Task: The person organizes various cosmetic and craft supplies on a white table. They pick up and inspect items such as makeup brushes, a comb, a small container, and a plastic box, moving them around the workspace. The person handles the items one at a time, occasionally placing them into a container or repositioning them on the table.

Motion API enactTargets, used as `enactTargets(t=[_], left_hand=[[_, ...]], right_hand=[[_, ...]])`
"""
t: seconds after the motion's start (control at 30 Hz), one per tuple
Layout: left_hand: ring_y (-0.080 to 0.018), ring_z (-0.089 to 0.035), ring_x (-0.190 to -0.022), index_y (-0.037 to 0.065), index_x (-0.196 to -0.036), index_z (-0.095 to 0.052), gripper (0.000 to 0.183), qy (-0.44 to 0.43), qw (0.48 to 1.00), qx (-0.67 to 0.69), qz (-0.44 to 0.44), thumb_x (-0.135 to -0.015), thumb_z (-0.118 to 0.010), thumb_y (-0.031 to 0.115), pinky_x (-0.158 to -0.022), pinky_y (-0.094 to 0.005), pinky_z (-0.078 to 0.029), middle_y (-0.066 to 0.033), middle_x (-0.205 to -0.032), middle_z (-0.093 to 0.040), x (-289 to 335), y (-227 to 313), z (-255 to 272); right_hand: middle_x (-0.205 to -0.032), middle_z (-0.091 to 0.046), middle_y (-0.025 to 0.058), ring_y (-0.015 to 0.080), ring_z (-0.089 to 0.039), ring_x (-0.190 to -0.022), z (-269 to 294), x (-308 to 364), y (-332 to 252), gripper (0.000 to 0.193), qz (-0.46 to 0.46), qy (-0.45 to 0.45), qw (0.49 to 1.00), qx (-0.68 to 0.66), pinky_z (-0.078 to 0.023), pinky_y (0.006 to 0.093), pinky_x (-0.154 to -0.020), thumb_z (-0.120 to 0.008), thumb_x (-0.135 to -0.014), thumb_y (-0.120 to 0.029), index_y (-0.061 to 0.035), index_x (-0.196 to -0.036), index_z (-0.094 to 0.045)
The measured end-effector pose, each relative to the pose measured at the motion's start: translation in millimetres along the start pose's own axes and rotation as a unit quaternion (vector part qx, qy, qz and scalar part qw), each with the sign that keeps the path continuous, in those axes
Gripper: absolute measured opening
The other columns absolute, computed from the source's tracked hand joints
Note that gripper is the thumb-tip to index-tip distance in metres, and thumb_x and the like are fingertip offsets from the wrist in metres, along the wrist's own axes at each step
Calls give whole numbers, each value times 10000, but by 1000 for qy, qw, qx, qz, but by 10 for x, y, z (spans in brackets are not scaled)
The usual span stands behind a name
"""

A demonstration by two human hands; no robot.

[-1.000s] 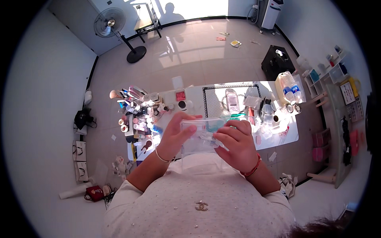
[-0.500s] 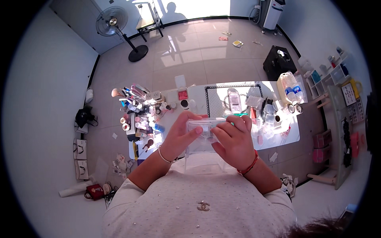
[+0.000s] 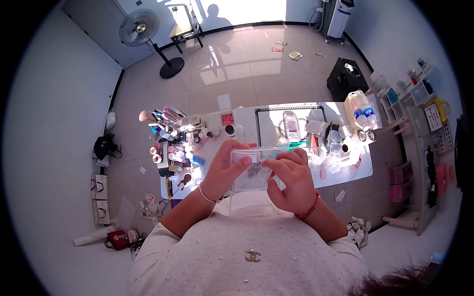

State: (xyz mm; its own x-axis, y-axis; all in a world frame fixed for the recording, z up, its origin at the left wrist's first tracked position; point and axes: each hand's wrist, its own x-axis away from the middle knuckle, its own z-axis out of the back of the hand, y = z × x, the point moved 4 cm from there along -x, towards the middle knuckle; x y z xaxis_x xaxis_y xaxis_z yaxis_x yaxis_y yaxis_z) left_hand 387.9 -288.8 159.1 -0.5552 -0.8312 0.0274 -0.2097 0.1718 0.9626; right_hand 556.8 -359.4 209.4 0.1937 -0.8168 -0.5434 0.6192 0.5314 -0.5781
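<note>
In front of my chest I hold a clear plastic box [image 3: 244,186] with an open-looking lower part hanging toward my shirt. My left hand [image 3: 224,170] is closed round its left side, the thumb pressed on the front. My right hand [image 3: 291,180] is at the right side, fingers curled, with index finger and thumb on the clear plastic. Small dark bits [image 3: 254,169] show through the box between the hands. Whether the right fingers pinch anything besides the box is hidden.
A white table [image 3: 363,167] spans ahead. Brushes [image 3: 168,116], bottles and jars crowd its left; a black-edged mat [image 3: 269,116] with a phone-like item [image 3: 291,126] lies at the back. Clear containers [image 3: 335,148] stand right. Beyond are a fan [image 3: 140,28] and black suitcase [image 3: 347,79].
My right hand has shifted slightly, its index finger straightening and the thumb moving a little away. The dark bits inside the box now show more plainly. My left hand stays put.
</note>
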Motion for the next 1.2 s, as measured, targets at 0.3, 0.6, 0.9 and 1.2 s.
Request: enactTargets(t=[0.3,0.6,0.9,1.2], left_hand=[[-160,-584,-1035,55,-1112,-469,258,19,999,41,20,-942,-616,182,-869,-307,-505,-173,-1245,-558,-6,-38,29],[-170,-549,-1105,57,-1143,-465,275,13,1000,2,6,-947,-609,186,-946,-330,-467,-166,-1268,-541,-5,-46,-30],[-200,-536,-1173,77,-1212,-429,594,-76,996,5,-45,-865,-662,499,-988,-346,-442,-185,-1342,-493,-35,67,-39],[-180,-538,-1152,65,-1192,-436,450,-34,995,-78,-58,-921,-638,361,-957,-328,-459,-168,-1301,-517,-11,63,-66]], right_hand=[[-940,-621,47,236,-558,-924,-100,17,-8,371,-21,-3,999,26,-370,401,-860,-788,-654,-97,-90,-983,-615],[-961,-615,28,205,-563,-899,-172,21,25,410,31,54,996,62,-359,394,-846,-777,-616,-91,-102,-984,-597],[-868,-566,26,200,-542,-835,-170,-110,6,453,-21,49,995,80,-335,375,-810,-792,-600,-147,-90,-995,-579],[-990,-547,50,216,-539,-889,-146,-129,-52,458,58,96,988,102,-364,385,-788,-787,-570,-148,-106,-988,-606]])
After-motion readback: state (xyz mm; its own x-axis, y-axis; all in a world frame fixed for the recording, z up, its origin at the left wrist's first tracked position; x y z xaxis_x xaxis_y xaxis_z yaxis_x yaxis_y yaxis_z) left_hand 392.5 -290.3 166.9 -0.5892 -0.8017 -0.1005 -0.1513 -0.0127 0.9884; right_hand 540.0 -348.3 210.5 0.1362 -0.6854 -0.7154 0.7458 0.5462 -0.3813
